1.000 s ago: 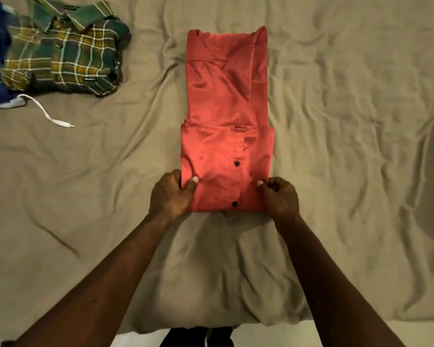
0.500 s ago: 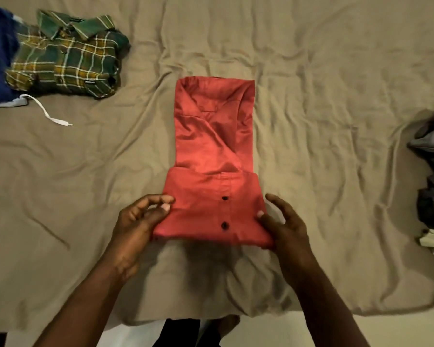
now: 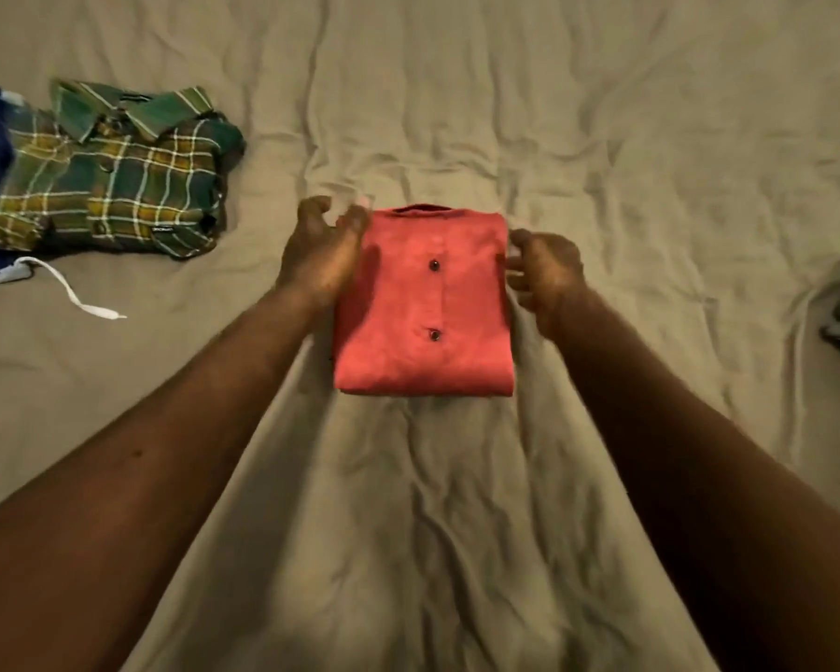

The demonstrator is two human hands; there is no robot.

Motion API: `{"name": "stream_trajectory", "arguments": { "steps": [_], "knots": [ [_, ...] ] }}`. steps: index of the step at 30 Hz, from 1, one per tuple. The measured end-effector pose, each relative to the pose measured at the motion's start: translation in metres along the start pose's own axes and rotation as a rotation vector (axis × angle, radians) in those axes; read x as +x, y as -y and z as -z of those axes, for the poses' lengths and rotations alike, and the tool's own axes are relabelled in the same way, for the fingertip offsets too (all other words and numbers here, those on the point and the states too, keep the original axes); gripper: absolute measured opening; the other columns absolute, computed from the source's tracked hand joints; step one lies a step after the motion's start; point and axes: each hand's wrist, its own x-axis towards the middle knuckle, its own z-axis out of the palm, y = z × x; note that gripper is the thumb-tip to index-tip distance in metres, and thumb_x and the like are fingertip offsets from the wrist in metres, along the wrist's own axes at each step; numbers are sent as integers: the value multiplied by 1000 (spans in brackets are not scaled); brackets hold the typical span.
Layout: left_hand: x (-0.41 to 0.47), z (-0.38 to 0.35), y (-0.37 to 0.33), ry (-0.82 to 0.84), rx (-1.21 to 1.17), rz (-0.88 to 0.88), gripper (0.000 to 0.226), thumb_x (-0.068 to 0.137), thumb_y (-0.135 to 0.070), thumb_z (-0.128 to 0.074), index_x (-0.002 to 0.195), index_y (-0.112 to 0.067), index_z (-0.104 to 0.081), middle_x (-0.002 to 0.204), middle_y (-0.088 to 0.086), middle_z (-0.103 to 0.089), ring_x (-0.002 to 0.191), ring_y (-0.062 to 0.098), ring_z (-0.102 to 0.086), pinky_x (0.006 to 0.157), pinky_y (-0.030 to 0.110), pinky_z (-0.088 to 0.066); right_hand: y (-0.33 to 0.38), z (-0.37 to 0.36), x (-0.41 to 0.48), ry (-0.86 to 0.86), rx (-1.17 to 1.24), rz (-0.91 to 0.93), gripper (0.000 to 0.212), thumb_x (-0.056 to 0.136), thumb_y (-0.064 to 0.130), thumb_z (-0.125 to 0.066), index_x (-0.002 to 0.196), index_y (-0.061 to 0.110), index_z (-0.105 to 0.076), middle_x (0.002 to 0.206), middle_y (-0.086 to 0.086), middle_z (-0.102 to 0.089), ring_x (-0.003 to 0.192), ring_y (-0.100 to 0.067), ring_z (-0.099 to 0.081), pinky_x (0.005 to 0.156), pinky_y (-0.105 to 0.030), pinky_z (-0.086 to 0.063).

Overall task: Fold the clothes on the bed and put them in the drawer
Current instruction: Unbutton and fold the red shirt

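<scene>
The red shirt (image 3: 423,308) had been doubled over its collar; its folding looked finished. The left hand (image 3: 318,257) lay loosely spread at its far-left corner. The right hand (image 3: 546,274) curled at its right edge, grip unclear.

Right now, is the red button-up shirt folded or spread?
Folded: the red button-up shirt is a compact rectangle on the beige bedsheet, two buttons up, left hand and right hand at its sides.
</scene>
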Motion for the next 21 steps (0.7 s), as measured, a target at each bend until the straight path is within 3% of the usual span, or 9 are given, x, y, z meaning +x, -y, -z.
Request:
{"name": "stream_trajectory", "arguments": {
  "steps": [1, 3, 5, 9, 13, 15, 17, 19, 21],
  "knots": [
    [2, -10, 10, -56, 220, -144, 63, 92, -60, -56, 140, -19, -48, 129, 9, -64, 115, 28, -64, 99, 40, -52, -13, -6, 4, -76, -132, 25, 47, 91, 45, -62, 125, 11, -62, 121, -13, -68, 95, -21, -65, 80, -31, -52],
    [-13, -33, 35, -115, 489, -455, 65, 91, -54, -57, 142, -15, -49, 142, 11, -54, 132, 30, -51, 109, 44, -43, -46, -16, 1, -146, -287, 5, 71, 90, 52, -63, 144, 8, -47, 139, -17, -58, 125, -32, -58, 105, -37, -46],
    [-30, -53, 56, -97, 632, -663, 69, 93, -56, -53, 149, -16, -47, 158, 12, -42, 148, 30, -37, 118, 51, -32, -74, -22, -9, -175, -347, 24, 64, 94, 51, -59, 141, 8, -50, 138, -20, -57, 127, -37, -56, 105, -39, -44],
    [-16, -77, 101, 40, 853, -661, 81, 97, -69, -33, 164, -25, -21, 172, 5, -11, 159, 25, -8, 126, 56, -10, -110, -29, -9, -262, -509, 219, 49, 97, 46, -58, 129, 9, -61, 120, -19, -61, 111, -39, -60, 93, -42, -46],
    [27, -84, 87, 87, 912, -605, 82, 98, -72, -24, 165, -30, -6, 173, 2, -1, 160, 20, 2, 126, 54, 1, -99, -22, 1, -163, -544, 205, 69, 80, 59, -73, 128, 11, -61, 118, -11, -67, 108, -28, -65, 94, -41, -53],
    [34, -83, 77, 126, 923, -558, 81, 99, -71, -28, 165, -31, -4, 173, 0, 1, 159, 19, 5, 127, 51, 4, -90, -19, 5, -47, -317, 62, 77, 68, 51, -87, 128, 12, -58, 119, -6, -69, 105, -22, -68, 93, -41, -57],
    [28, -78, 62, 161, 895, -505, 82, 98, -69, -36, 165, -32, -7, 173, 0, -1, 159, 19, 2, 127, 49, 3, -77, -16, 6, 71, 72, -120, 73, 67, 25, -92, 128, 8, -57, 120, -11, -71, 102, -24, -72, 89, -44, -61],
    [17, -71, 42, 118, 840, -455, 77, 95, -69, -44, 160, -30, -29, 168, 5, -25, 156, 26, -20, 126, 47, -14, -62, -14, 1, 200, 336, -176, 58, 75, -3, -81, 129, 3, -59, 118, -16, -73, 101, -29, -73, 85, -44, -62],
    [-1, -64, 15, 47, 677, -338, 71, 89, -75, -50, 139, -26, -58, 141, 4, -60, 131, 25, -54, 112, 41, -40, -47, -12, -11, 322, 453, -158, 49, 78, -14, -71, 124, 0, -65, 108, -16, -76, 89, -26, -75, 80, -40, -63]
  ]
}}
